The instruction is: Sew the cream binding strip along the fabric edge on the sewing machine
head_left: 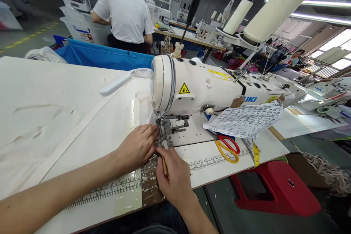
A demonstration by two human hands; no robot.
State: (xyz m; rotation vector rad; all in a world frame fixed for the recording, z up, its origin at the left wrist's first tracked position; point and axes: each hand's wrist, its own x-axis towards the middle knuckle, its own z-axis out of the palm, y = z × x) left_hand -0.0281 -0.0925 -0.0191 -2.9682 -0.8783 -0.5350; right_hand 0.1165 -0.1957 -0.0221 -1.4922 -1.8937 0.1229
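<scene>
Fingers of the left hand (138, 146) lie together and flat, tips pressed down on the table just left of the presser foot (163, 137); nothing is clamped between them. Right hand (175, 177) sits just below the foot, fingers curled together around a thin brown stick-like tool (165, 166), its tip aimed up toward the needle area; whether cloth lies under the tip cannot be told. Both hands nearly touch at the foot, over a glossy brown taped patch (149, 184) on the table edge. White cloth (145, 111) hangs bunched just left of the sewing machine (197, 87) head, down toward the foot. Machine is white, lying across the table (82, 135), with a yellow warning triangle on its face. Printed ruler strip (109, 190) runs along the table's near edge, passing under the taped patch. Right of the foot: scissors (227, 148) with red and yellow handles lie flat, partly under a crumpled printed paper sheet (245, 119); a yellow measuring tape (256, 153) dangles off the table edge beside them. Red plastic stool (274, 188) stands on the floor below that corner. Large cream thread cones (282, 3) tower over the machine's far end. Behind, a person in a white shirt (124, 12) stands with back turned, beyond a blue fabric bin (104, 56)
</scene>
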